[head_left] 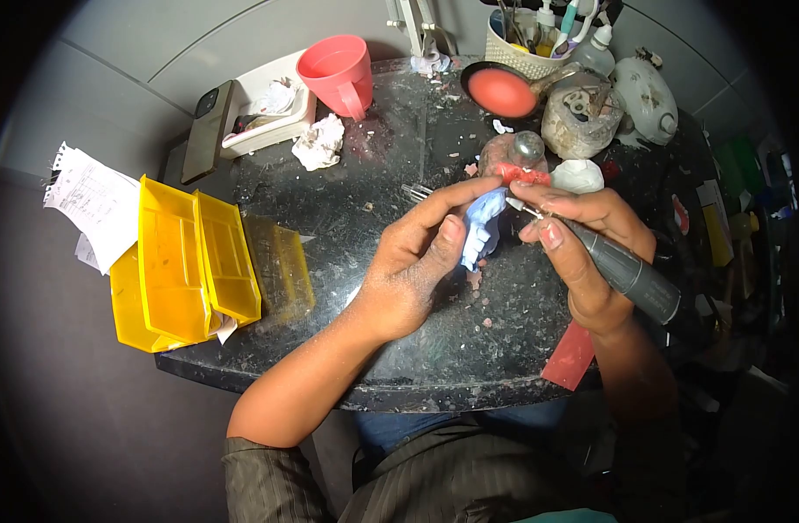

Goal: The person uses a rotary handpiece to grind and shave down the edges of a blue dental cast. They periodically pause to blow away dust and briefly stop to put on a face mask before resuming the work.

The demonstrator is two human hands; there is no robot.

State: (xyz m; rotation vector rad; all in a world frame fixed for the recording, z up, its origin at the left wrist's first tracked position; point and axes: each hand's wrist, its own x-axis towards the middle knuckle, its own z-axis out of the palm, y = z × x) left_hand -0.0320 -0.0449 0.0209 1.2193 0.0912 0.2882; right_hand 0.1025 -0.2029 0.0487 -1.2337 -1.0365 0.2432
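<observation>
Hands point(410, 272) point(587, 266) partly hide blue piece point(481, 228) and grey handpiece point(633, 277).

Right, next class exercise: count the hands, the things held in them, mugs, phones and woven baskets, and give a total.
Hands: 2 (left hand, right hand)
Held things: 2 (blue piece, rotary tool)
Pink mug: 1
Phone: 1
Woven basket: 1
Total: 7

Head-worn view faces forward (and steeply down).

blue cast point(480, 234): matt, rough (plaster, perhaps) | handpiece point(622, 268): smooth | mug point(328, 74): smooth plastic | tabletop point(347, 205): glossy, scuffed
</observation>
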